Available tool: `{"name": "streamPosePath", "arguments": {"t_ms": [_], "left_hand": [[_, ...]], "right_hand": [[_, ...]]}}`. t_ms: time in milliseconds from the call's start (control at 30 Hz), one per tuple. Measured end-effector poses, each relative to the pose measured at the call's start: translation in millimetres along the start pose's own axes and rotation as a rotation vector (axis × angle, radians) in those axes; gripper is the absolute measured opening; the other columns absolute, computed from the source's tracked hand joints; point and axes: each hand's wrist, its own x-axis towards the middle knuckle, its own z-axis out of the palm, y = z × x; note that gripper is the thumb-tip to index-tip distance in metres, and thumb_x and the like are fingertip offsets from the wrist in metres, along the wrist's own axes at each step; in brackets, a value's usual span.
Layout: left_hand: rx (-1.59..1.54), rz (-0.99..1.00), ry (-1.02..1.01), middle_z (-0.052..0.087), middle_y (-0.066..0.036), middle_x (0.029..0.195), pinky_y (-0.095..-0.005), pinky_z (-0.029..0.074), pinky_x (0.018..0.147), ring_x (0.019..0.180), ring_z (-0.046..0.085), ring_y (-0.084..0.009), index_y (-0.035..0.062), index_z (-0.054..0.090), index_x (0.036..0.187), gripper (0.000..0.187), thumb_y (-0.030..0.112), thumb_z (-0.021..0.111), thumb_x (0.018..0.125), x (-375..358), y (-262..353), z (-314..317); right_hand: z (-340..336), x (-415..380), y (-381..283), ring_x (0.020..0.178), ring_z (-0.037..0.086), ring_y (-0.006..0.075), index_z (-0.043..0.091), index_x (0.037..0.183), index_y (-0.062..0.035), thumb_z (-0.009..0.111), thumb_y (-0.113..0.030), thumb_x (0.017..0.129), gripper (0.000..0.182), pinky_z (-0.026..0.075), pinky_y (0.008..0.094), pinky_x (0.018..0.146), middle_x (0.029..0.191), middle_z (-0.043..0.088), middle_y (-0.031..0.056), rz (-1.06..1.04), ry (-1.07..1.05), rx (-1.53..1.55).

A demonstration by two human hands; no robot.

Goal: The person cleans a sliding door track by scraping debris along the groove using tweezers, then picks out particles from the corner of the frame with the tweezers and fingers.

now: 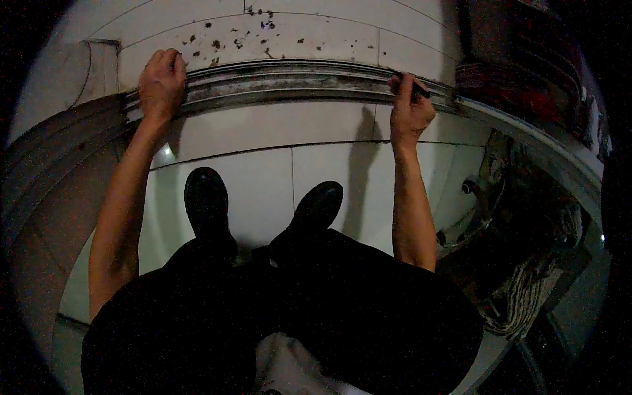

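A grey metal floor track (283, 84) with dark grime runs across the upper part of the head view. At its left end my left hand (162, 82) is closed at the track's far edge; what it grips, if anything, is too small to make out. Near the track's right end my right hand (411, 108) is closed on a thin dark tool (421, 91), whose tip is hard to see. Dark crumbs of dirt (217, 44) are scattered on the pale tiles just beyond the track.
My two black shoes (207, 201) stand on the white tiled floor (263, 178) on the near side. To the right lie a folded striped cloth (523, 299) and a metal fitting (471, 187). Dark reddish fabric (526, 85) is at the upper right.
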Motion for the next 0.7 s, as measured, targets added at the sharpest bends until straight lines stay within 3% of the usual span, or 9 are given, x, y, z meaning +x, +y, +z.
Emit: {"name": "streamPosePath", "arguments": {"t_ms": [67, 167, 267, 367, 533, 700], "left_hand": [[-0.019, 0.001, 0.006, 0.065, -0.016, 0.096, -0.0493, 0.052, 0.08, 0.091, 0.065, -0.0395, 0.0049, 0.067, 0.1, 0.016, 0.019, 0.059, 0.098, 2, 3, 0], [0.015, 0.006, 0.014, 0.065, -0.016, 0.094, -0.0496, 0.052, 0.079, 0.09, 0.065, -0.0398, 0.0048, 0.067, 0.098, 0.015, 0.018, 0.058, 0.098, 7, -8, -5], [-0.004, 0.007, 0.011, 0.064, -0.016, 0.094, -0.0498, 0.052, 0.079, 0.09, 0.064, -0.0402, 0.0045, 0.067, 0.097, 0.016, 0.018, 0.058, 0.098, 1, -6, 0], [-0.019, 0.017, 0.013, 0.064, -0.016, 0.094, -0.05, 0.051, 0.079, 0.09, 0.064, -0.0404, 0.0043, 0.067, 0.097, 0.016, 0.018, 0.058, 0.098, 3, -5, -5], [0.035, 0.02, 0.017, 0.064, -0.016, 0.094, -0.0501, 0.051, 0.079, 0.09, 0.064, -0.0402, 0.0038, 0.066, 0.097, 0.016, 0.018, 0.058, 0.098, 1, -11, -1], [0.04, 0.012, 0.001, 0.063, -0.017, 0.094, -0.0505, 0.051, 0.079, 0.09, 0.064, -0.0398, 0.0034, 0.065, 0.097, 0.016, 0.018, 0.058, 0.098, 1, -15, -3]], "right_hand": [[-3, 6, -7, 0.082, 0.074, 0.0201, 0.076, 0.108, 0.0039, 0.065, -0.032, 0.104, 0.038, 0.056, 0.0352, 0.073, 0.093, 0.079, 0.013, -0.111, 0.087, 0.083], [-2, 16, 13, 0.081, 0.072, 0.0175, 0.074, 0.107, 0.0056, 0.066, -0.028, 0.103, 0.035, 0.057, 0.0337, 0.074, 0.093, 0.078, 0.0123, -0.038, 0.043, 0.017], [-31, 10, 21, 0.092, 0.073, 0.0178, 0.07, 0.112, 0.0054, 0.063, -0.023, 0.106, 0.03, 0.06, 0.0325, 0.084, 0.099, 0.076, 0.0137, 0.114, 0.011, -0.084], [-28, -11, 17, 0.092, 0.074, 0.019, 0.07, 0.113, 0.0055, 0.064, -0.023, 0.106, 0.03, 0.06, 0.0327, 0.082, 0.099, 0.076, 0.0136, 0.202, -0.037, 0.119], [-16, -33, 33, 0.09, 0.074, 0.0205, 0.068, 0.118, 0.0071, 0.063, -0.021, 0.106, 0.031, 0.062, 0.0356, 0.081, 0.099, 0.076, 0.0142, 0.086, -0.106, 0.017], [-4, -38, 36, 0.088, 0.074, 0.0186, 0.07, 0.114, 0.0059, 0.063, -0.023, 0.106, 0.031, 0.061, 0.0337, 0.082, 0.097, 0.077, 0.0136, 0.074, -0.037, 0.023]]}}
